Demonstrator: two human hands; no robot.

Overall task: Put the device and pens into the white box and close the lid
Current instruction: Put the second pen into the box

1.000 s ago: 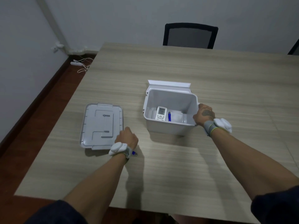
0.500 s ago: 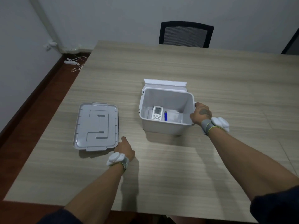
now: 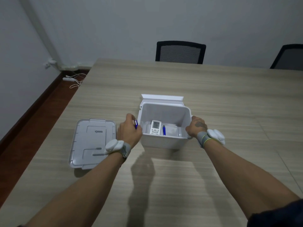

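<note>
The open white box (image 3: 164, 142) stands mid-table. Inside on its floor lie a white device with a screen and buttons (image 3: 155, 127) and a blue pen (image 3: 164, 130) to its right. My left hand (image 3: 129, 130) is raised just left of the box's left wall, its fingers closed on a second blue pen (image 3: 135, 124) held nearly upright. My right hand (image 3: 196, 126) grips the box's right rim. The grey lid (image 3: 92, 141) lies flat on the table left of the box, apart from it.
A white flat carton (image 3: 162, 97) sits right behind the box. Two black chairs (image 3: 180, 52) (image 3: 288, 57) stand at the table's far edge. The table's left edge (image 3: 54, 122) drops to a dark floor with a power strip (image 3: 68, 78) and cables.
My left hand rose from the table near the lid and moved right to the box's left wall, now showing the blue pen. My right hand stayed on the rim.
</note>
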